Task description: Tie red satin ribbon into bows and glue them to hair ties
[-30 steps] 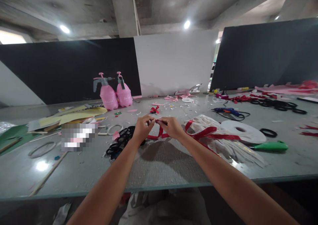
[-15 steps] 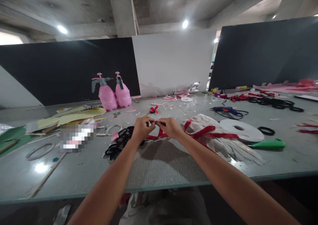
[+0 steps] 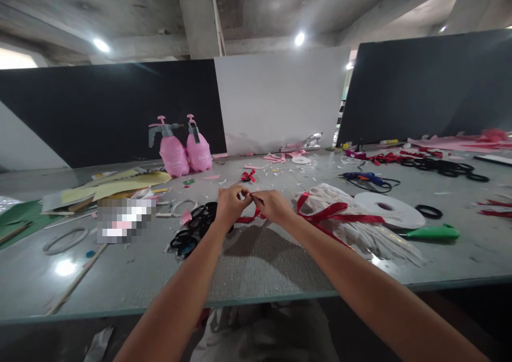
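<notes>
Shift: over the last second both hands had hardly travelled; the right one had edged a touch nearer the left, and the pinch between them had tightened.
Table: a long grey worktable (image 3: 256, 276) ran the width of the room, littered with paper scraps.
Backdrop: black panels (image 3: 100, 111) stood behind it, with a white board (image 3: 280, 101) between them.
Yellow sheets: a loose stack of yellow sheets (image 3: 120, 186) lay far to the left.
White plastic bundle (image 3: 360, 234): it lay crumpled just right of the hands, with the ribbon draped over it.
White reel (image 3: 390, 208): it lay flat, right of the bundle.
Spray bottles: two pink spray bottles (image 3: 174, 155) stood upright side by side at the back.
Left hand (image 3: 229, 206): fingers were curled, thumb and fingertips nipping the ribbon's end.
Right hand (image 3: 274, 206): it was closed the same way on the ribbon, fingertips meeting the left hand's.
Red ribbon (image 3: 332, 212): its end was held just above the table's middle, and the rest trailed rightward across the bundle.
Black rings (image 3: 196, 226): they were heaped on the table, just left of the left hand.
Glue gun (image 3: 366, 177): blue, it lay on its side beyond the bundle.
Green-handled tool (image 3: 432, 232): it lay near the reel's front edge.
Red bow (image 3: 248, 176): small and finished, it sat beyond the hands.
</notes>
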Tool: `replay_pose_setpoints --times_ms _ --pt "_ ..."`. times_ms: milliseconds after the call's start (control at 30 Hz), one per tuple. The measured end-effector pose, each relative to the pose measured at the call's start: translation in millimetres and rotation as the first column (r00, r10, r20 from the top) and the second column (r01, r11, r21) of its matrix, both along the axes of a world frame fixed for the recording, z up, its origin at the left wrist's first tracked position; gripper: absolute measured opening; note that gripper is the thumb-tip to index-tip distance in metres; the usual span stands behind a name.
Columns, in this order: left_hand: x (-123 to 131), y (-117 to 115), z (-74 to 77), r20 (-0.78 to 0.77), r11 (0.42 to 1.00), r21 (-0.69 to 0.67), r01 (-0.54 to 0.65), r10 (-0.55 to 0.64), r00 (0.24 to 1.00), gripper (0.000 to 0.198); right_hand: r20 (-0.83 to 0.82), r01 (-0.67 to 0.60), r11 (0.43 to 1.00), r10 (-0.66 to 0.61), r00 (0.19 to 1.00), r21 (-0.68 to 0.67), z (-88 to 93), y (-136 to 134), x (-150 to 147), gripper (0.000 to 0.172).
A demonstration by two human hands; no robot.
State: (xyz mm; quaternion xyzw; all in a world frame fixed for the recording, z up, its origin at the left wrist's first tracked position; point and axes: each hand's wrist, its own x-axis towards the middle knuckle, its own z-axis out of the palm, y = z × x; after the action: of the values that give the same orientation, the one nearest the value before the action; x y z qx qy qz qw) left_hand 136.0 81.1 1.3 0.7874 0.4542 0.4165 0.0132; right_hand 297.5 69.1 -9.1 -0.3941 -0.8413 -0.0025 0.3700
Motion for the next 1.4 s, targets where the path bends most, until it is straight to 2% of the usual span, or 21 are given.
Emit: replay_pose_setpoints --times_ms 300,467,567,800,900,967,1033,1133,1200,1267,1400 --pt "3 3 3.7 -0.162 0.989 0.097 -0.113 0.127 0.979 0.011 -0.007 0.029 0.999 -0.029 1.0 -0.037 0.6 7 0 0.026" --pt "5 -2 11.2 -0.333 0.979 0.172 -0.108 0.161 0.929 0.01 -0.043 0.053 0.994 -0.058 0.997 -0.097 1.8 8 1 0.026" --pt "7 -5 15.1 -0.405 0.978 0.171 -0.122 0.182 0.896 0.01 -0.094 0.038 0.991 -0.05 0.994 -0.126 3.6 9 0 0.027" --pt "6 1 9.1 -0.445 0.986 0.127 -0.11 0.156 0.882 0.011 -0.098 -0.028 0.991 0.016 0.995 -0.128 8.7 6 4 0.025" --pt "-14 14 4.1 -0.409 0.965 0.102 -0.24 0.26 0.875 0.02 -0.11 -0.101 0.986 0.086 0.99 -0.135 12.8 2 14 0.025" --pt "-28 20 2.4 -0.332 0.954 0.057 -0.294 0.295 0.896 0.021 -0.197 -0.102 0.987 0.075 0.977 -0.128 15.9 0 20 0.026" --pt "-33 21 2.3 -0.214 0.976 0.01 -0.216 0.213 0.953 0.018 -0.302 -0.072 0.99 0.032 0.953 -0.12 18.0 1 22 0.028" --pt "-17 10 3.9 -0.023 0.998 0.044 -0.04 0.041 0.999 0.016 -0.384 -0.076 0.987 0.014 0.923 -0.145 16.9 3 21 0.028" --pt "-1 -1 5.3 -0.023 0.992 0.116 0.046 -0.044 0.999 0.018 -0.417 -0.134 0.974 0.046 0.908 -0.184 14.0 5 19 0.028" --pt "11 -10 6.2 -0.051 0.981 0.176 0.083 -0.075 0.996 0.019 -0.466 -0.208 0.951 0.081 0.881 -0.228 11.2 5 16 0.03" --pt "15 -18 5.3 -0.052 0.975 0.193 0.114 -0.105 0.993 0.019 -0.553 -0.281 0.909 0.069 0.83 -0.308 10.8 4 15 0.036"
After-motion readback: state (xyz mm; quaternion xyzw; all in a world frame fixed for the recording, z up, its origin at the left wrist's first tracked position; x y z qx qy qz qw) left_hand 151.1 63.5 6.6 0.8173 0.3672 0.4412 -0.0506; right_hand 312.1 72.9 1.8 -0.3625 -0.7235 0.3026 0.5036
